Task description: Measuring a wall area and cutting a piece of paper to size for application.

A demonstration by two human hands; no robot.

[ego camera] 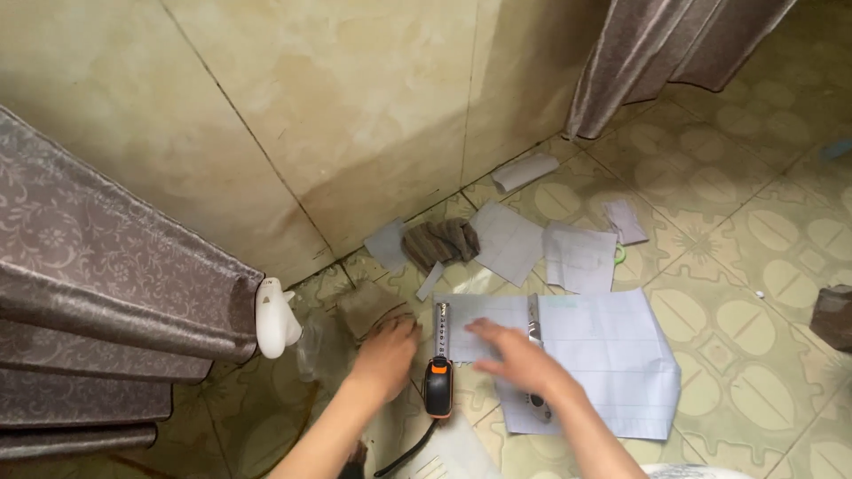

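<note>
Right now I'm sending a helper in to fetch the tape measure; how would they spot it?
Start at the big pale paper sheet spread on the patterned floor tiles below the wall. At its left edge, between the left hand and right hand, lies the tape measure. It is the only orange-and-black case, with its blade extended toward the wall.

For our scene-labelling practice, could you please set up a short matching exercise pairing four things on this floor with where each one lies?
Things:
1. tape measure
2. spray bottle
3. folded cloth
4. large paper sheet

Places:
A. at the foot of the wall, among small paper pieces
B. under the right hand
C. beside the curtain hem
D. between the two hands, right of the left hand

Pairs: 1-D, 2-C, 3-A, 4-B
</note>
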